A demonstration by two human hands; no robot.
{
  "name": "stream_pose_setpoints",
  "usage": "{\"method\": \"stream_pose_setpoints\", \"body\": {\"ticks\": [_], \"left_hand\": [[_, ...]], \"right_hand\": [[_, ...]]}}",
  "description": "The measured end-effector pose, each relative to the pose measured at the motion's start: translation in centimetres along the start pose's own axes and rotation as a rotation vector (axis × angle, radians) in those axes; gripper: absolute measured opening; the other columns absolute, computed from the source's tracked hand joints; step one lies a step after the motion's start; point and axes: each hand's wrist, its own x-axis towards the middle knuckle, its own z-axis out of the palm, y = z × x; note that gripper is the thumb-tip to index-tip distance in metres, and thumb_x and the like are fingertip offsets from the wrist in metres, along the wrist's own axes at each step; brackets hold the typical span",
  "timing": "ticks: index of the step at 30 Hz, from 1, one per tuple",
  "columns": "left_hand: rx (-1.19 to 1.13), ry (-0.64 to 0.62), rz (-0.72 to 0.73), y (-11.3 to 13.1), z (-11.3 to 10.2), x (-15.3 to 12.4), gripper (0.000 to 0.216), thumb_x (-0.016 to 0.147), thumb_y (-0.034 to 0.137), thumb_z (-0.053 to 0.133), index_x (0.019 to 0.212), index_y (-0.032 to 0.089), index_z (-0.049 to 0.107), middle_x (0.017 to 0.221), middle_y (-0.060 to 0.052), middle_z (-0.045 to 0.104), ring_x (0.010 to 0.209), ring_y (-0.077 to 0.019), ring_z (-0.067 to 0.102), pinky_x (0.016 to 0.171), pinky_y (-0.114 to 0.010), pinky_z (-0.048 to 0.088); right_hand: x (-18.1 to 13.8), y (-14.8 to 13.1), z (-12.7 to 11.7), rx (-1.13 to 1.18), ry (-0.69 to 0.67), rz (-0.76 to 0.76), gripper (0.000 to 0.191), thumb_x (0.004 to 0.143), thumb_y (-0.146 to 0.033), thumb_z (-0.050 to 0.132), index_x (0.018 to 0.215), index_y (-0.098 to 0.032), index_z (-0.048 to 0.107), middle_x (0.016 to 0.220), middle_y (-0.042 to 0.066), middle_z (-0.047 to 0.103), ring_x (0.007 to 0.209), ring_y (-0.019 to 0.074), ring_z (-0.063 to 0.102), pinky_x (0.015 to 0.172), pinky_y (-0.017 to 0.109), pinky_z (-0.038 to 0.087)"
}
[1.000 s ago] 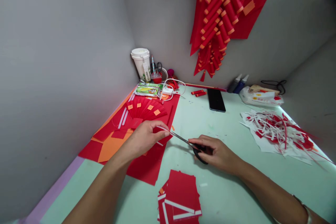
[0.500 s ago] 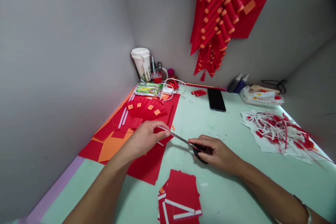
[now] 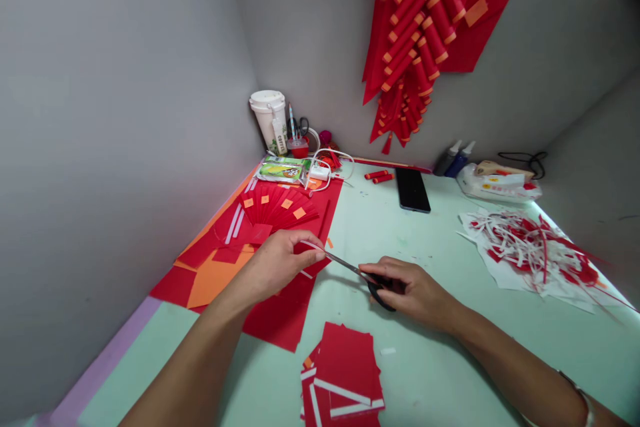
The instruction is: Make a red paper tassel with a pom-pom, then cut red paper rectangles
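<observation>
My right hand [image 3: 407,290] grips a pair of black-handled scissors [image 3: 345,263], whose blades look closed or nearly so and point left. Their tip reaches the fingertips of my left hand [image 3: 283,260]. Between that hand's thumb and forefinger is a thin pale strip [image 3: 309,243], partly hidden by the fingers. Red sheets [image 3: 280,327] and an orange sheet [image 3: 210,287] lie below my left hand. Nearer to me is a stack of red paper pieces [image 3: 347,360] with white strips on top.
A pile of white and red scraps [image 3: 535,250] lies at the right. Farther back are a black phone [image 3: 413,190], small red rolls [image 3: 383,177], a white cup [image 3: 269,120] and glue bottles [image 3: 457,160]. A red firecracker decoration [image 3: 420,27] hangs on the wall.
</observation>
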Motion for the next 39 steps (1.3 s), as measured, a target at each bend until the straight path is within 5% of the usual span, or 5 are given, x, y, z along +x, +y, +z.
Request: {"method": "stream_pose_setpoints", "body": {"ticks": [39], "left_hand": [[-0.090,0.029,-0.012,-0.10,0.10,-0.05,0.020,0.078,0.037,0.059,0.079,0.020,0.068,0.075,0.000,0.067,0.072,-0.0178,0.057,0.065,-0.024,0.039]], "right_hand": [[-0.05,0.23,-0.06,-0.024,0.034,-0.037,0.048,0.080,-0.008,0.055,0.124,-0.025,0.064,0.083,0.002,0.057,0.068,0.0127,0.053,0.058,0.023,0.040]]}}
